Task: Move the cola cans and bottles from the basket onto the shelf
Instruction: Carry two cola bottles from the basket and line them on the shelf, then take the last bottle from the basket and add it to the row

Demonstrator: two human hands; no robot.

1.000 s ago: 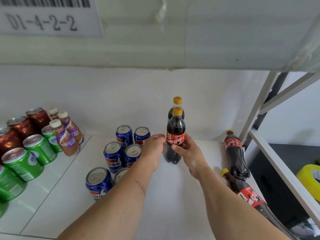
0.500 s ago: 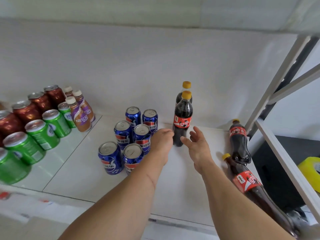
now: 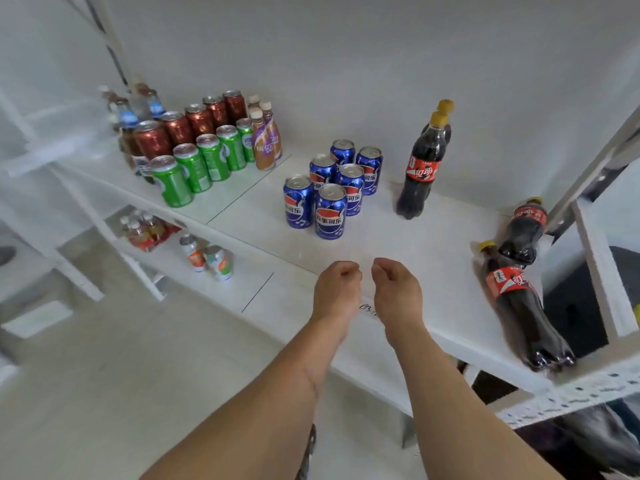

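Note:
Two upright cola bottles (image 3: 423, 168) with yellow caps stand one behind the other at the back of the white shelf (image 3: 398, 244). Several blue cola cans (image 3: 330, 211) are grouped to their left. Two more cola bottles lie on their sides at the shelf's right end, one near the front (image 3: 519, 306) and one behind it (image 3: 524, 230). My left hand (image 3: 337, 289) and right hand (image 3: 394, 289) hang side by side over the shelf's front edge, fingers loosely curled, holding nothing. The basket is out of view.
Green cans (image 3: 194, 168), red cans (image 3: 176, 128) and small brown coffee bottles (image 3: 265, 143) fill the shelf's left part. A lower shelf (image 3: 194, 271) carries small bottles. A metal upright (image 3: 588, 174) bounds the right end, with a dark box (image 3: 575, 313) behind it.
Both hands let go of the front upright cola bottle and pulled back toward the shelf's front edge. The view tilted down and away from the shelf.

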